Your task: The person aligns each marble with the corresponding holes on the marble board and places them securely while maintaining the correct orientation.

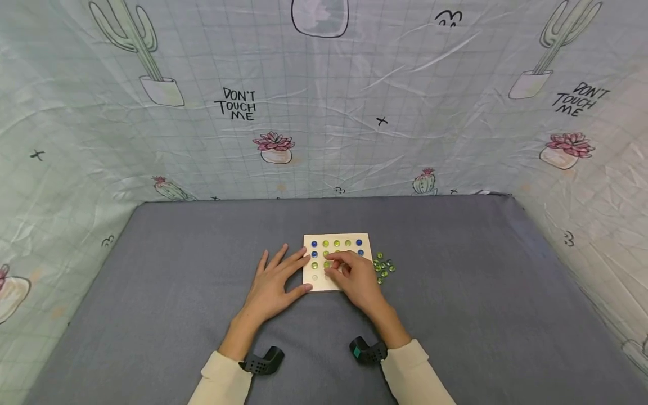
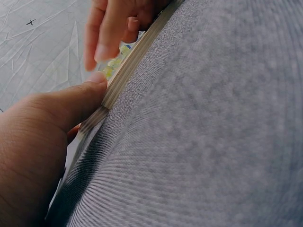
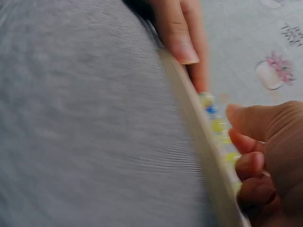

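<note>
A pale wooden board (image 1: 331, 284) lies on the grey cloth, bearing rows of small round glass gems: blue ones (image 1: 359, 242) at both sides and yellow-green ones (image 1: 336, 243) between. My left hand (image 1: 273, 287) has its fingers spread, fingertips and thumb touching the board's left edge. Over the board, my right hand (image 1: 356, 278) has thumb and index finger apart around a green gem (image 1: 327, 265). Its other fingers (image 3: 250, 163) are curled in the right wrist view. The hand covers gems in the board's lower right part.
Several loose green gems (image 1: 383, 266) are piled on the cloth just right of the board. The grey cloth (image 1: 486, 315) spreads over the table, and a patterned sheet (image 1: 334, 90) hangs behind and at both sides.
</note>
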`<state>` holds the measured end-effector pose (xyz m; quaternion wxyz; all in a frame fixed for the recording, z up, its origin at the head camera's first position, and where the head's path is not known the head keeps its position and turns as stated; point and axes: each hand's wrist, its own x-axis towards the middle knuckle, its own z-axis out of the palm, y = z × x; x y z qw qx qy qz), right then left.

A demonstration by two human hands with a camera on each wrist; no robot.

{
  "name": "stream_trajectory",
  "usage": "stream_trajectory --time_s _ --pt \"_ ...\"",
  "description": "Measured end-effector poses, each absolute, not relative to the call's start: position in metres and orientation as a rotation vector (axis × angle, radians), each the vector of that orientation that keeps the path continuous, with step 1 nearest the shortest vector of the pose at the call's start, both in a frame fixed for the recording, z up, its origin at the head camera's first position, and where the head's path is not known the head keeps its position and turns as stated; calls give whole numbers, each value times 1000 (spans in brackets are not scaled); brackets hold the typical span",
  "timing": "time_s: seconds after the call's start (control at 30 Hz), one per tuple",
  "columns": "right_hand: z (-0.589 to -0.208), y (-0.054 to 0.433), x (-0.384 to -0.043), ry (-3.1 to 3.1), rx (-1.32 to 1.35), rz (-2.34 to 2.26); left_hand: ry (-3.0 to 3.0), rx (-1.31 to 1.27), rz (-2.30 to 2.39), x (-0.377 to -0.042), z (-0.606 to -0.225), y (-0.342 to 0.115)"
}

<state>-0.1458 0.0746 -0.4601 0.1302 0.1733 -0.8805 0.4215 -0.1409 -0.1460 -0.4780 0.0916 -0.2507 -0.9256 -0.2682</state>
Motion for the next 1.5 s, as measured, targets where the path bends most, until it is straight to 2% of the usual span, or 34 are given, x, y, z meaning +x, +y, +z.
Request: stream_trajectory --time_s 0.3,0.5,0.67,0.93,1.5 --pt "-443 123 -136 -2499 403 1295 -2768 -723 -779 -142 -478 -143" --pt "-445 163 -116 -2412 302 1469 -2781 -730 -786 -144 -481 -142" --pt "-464 181 -118 -2408 269 1594 -2777 -712 -777 -143 -482 -144" --pt "-476 183 -125 -2592 411 1412 -2770 -709 -785 -143 -482 -145" --pt "-472 187 -122 -2666 433 1433 -2761 -718 -786 -138 -480 -143"
